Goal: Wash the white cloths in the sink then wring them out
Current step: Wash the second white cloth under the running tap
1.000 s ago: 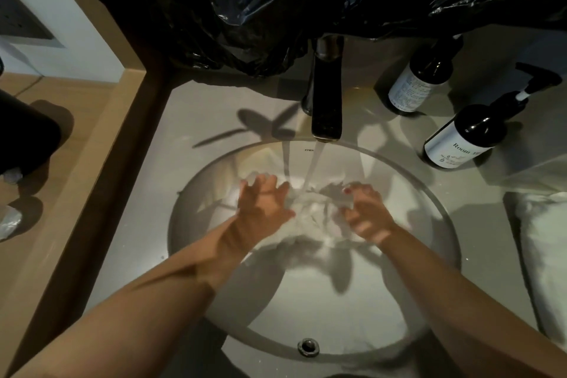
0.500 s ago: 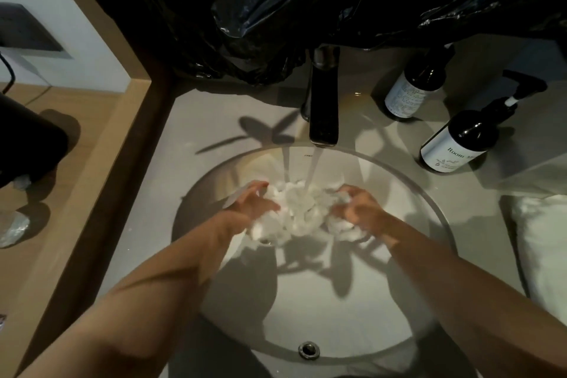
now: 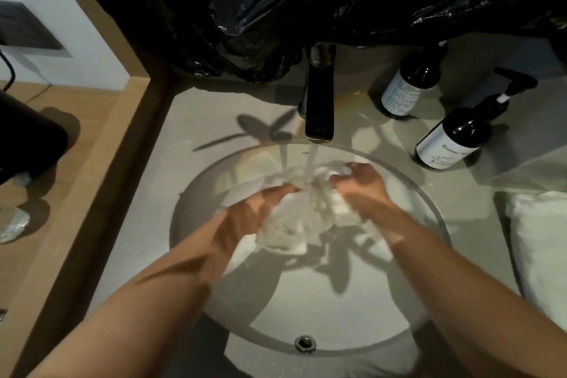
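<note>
in the middle of the frame, the left hand (image 3: 257,212) and the right hand (image 3: 362,187) are both gripping the bunched white cloth (image 3: 303,218) under the faucet (image 3: 319,101) stream, so the water is soaking it.

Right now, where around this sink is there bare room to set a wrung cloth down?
Bare counter lies left of the sink, bordered by the wooden ledge, running back to the faucet. The right is crowded: label bottle, pump bottle, then a white fabric pile. The left hand and right hand fill mid-basin with the white cloth.
</note>
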Motion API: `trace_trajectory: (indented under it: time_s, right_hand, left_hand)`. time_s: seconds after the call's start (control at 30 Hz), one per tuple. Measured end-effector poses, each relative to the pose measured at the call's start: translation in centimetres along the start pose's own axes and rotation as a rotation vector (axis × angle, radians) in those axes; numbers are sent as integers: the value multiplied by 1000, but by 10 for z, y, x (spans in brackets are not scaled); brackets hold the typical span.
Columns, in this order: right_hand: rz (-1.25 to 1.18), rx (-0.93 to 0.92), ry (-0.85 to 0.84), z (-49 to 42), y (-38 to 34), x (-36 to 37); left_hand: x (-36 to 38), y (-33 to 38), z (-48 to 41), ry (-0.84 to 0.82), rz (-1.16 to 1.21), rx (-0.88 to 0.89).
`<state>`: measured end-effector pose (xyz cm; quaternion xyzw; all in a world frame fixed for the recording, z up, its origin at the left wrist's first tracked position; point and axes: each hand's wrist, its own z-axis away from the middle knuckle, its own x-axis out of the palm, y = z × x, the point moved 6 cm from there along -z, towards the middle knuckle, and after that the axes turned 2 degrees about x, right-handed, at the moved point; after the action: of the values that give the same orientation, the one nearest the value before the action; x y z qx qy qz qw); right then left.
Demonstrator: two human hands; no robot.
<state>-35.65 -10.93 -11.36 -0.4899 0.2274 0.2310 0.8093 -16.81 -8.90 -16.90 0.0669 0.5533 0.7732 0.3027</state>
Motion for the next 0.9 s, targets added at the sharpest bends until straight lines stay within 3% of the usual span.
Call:
trace_trajectory:
  time_s: [0.1, 0.13, 0.2, 0.27, 0.33, 0.37, 0.43, 0.5, 0.53, 0.57, 0.6, 0.67, 0.73, 0.8, 0.9]
  right_hand:
    - [200, 97, -256, -9, 32, -15]
    - [263, 86, -342, -8, 39, -15]
    - [249, 71, -456, -3, 52, -5]
    - [502, -64, -355, -2, 53, 1]
    - [887, -260, -104, 2, 45, 8]
    - [961, -290, -94, 6, 47, 18]
    - [1044, -180, -251, 13, 64, 46]
    - [1227, -147, -319, 20, 80, 64]
    - [1272, -201, -258, 16, 82, 65]
    - [1226, -209, -210, 9, 83, 59]
    - [1062, -191, -217, 2, 80, 52]
    - [587, -80, -366, -4, 77, 40]
    - [41, 57, -439, -1, 62, 22]
    - [-164, 56, -471, 4, 48, 7]
    - [221, -146, -585, 11, 46, -11]
  left_hand:
    - [-21, -5, 9, -105, -73, -150]
    - [-27, -11, 8, -118, -213, -131]
    - [-40, -5, 0, 111, -472, -61]
    - [-34, 10, -2, 323, -624, 29]
    - [-5, 15, 3, 260, -1000, 35]
    - [12, 7, 6, 162, -1099, 3]
    - [35, -20, 10, -42, -1239, -118]
    - [29, -35, 6, 10, -1310, -133]
    - [26, -39, 0, 50, -1229, -79]
    - [22, -34, -4, 75, -1144, 14]
    - [18, -28, -3, -21, -1073, 23]
    - [-5, -16, -3, -9, -1005, 11]
    - [-42, -16, -3, 59, -980, -139]
    - [-74, -17, 5, 236, -951, -316]
    - [-61, -4, 18, 322, -1185, -306]
